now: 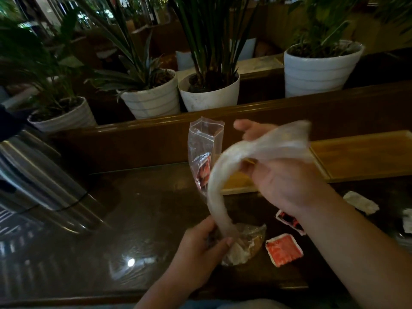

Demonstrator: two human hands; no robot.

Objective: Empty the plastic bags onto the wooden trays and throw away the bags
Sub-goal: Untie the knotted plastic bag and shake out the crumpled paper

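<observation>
Tabletop: a dark, glossy wooden tabletop (138, 215) is seen, with a lamp reflected as a bright spot near its front edge.
Wooden tray: a pale wooden tray (361, 155) lies at the far right, partly hidden by the right hand.
Plastic bag: a clear, twisted plastic bag (223, 175) is stretched in an arc between both hands — blurred by motion.
Left hand: the left hand (200, 248) is closed around the bag's lower, filled end, just above the tabletop.
Right hand: the right hand (283, 181) is raised; its fingers pinch the bag's upper end.
Second bag: an upright clear bag (204, 150) stands behind the arc.
Packets: red-and-white sauce packets (283, 249) lie on the tabletop at the right.
Room: white plant pots (321, 70) are lined along a wooden ledge behind — dim light throughout.
</observation>
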